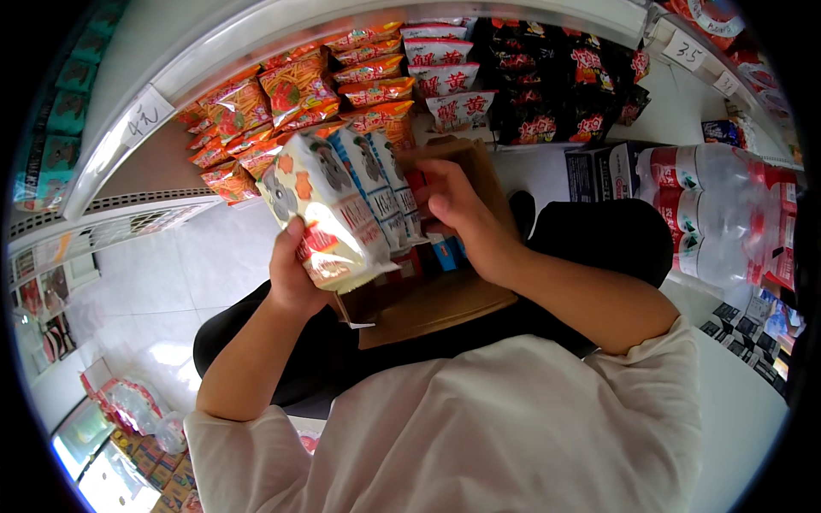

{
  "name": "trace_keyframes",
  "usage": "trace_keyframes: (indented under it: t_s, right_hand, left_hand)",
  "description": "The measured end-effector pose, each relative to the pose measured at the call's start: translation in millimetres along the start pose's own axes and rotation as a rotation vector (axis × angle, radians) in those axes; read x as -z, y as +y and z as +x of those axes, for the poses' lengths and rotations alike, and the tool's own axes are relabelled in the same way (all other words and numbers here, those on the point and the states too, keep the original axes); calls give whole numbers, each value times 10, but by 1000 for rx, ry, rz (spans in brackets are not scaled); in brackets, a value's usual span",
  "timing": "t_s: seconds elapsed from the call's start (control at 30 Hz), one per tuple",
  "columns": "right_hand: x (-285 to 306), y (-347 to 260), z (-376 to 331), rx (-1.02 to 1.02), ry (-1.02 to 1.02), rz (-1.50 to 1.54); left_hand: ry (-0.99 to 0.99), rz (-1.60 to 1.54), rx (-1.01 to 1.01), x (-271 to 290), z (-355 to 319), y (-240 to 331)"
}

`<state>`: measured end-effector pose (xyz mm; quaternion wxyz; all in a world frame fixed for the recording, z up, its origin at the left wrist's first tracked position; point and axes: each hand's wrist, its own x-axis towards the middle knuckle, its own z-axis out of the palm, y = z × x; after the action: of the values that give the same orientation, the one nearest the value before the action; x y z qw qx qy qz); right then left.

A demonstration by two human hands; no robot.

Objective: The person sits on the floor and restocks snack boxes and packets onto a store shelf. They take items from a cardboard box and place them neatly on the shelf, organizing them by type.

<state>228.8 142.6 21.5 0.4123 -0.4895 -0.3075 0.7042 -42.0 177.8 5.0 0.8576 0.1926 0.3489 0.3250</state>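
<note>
Cardboard box: an open brown cardboard box [436,299] rests on the person's lap, flaps up; inside, only a few small blue and red packets show, the rest hidden behind the hands.
Snack bags: three pale bags with a cartoon animal print [321,205], fanned together just above the box's left side; the front one is fully seen, the two behind show only their edges.
Left hand: the left hand [295,274] is closed round the lower end of the front bag, thumb on its face, holding the fan upright over the box.
Right hand: the right hand [453,205] sits just right of the bags, above the box, fingers curled against the rearmost bag and the raised back flap; whether it truly grips one, I cannot tell.
Shelf: the shelf [256,34] beyond the box carries orange-red snack packets [295,90] in stacked rows, white-and-red packets [445,81] to their right, then dark packets [547,85]; too many overlapping to count.
Bottles: a shrink-wrapped pack of clear bottles with red labels [710,214], right of the box.
</note>
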Motion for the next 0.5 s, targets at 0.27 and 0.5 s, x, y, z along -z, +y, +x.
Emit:
trace_keyframes:
  t_s: [0.27, 0.5]
  right_hand:
    - [-56, 406, -42, -396, -202, 43]
    - [49, 900, 368, -679, -246, 422]
  left_hand:
    - [108, 175, 155, -125, -255, -504]
    - [252, 288, 283, 87, 160, -712]
